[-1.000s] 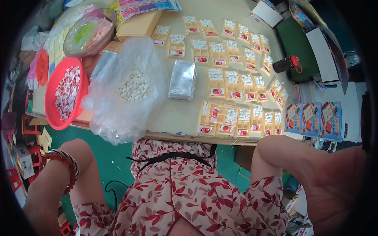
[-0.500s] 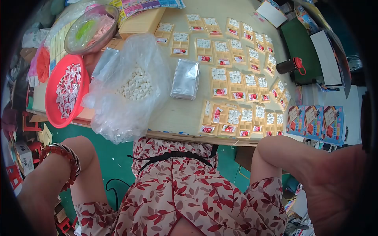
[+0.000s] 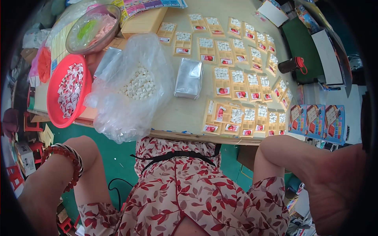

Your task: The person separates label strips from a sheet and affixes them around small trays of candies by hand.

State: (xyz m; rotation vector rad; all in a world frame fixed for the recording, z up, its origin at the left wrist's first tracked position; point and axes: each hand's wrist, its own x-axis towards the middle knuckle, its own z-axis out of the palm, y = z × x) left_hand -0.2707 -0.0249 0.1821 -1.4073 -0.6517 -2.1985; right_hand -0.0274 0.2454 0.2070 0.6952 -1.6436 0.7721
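Both hands are raised close to the camera, away from the table. My left hand (image 3: pixel 41 198), below a red bead bracelet (image 3: pixel 75 173) and silvery bangles, runs out of the frame at the lower left. My right hand (image 3: pixel 334 185) shows its palm and wrist large at the lower right. The fingers of both are cut off by the dark frame edge, so whether they hold anything is hidden. On the table, a clear plastic bag (image 3: pixel 114 118) lies open around small white pieces (image 3: pixel 139 84). Beside it rests a stack of silver packets (image 3: pixel 189 78).
Cream compartment trays (image 3: pixel 220 82) with white pieces and strawberry-printed sachets stand in rows across the table (image 3: pixel 173 114). A red basin (image 3: pixel 51 98) of small packets and a clear bowl (image 3: pixel 75 47) are at left. A dark bottle (image 3: pixel 287 66) and blue printed cards (image 3: pixel 334 126) sit right.
The whole view has shifted a little, so the table things appear slightly further right. Both hands stay raised by the camera, and nothing on the table has visibly been moved.
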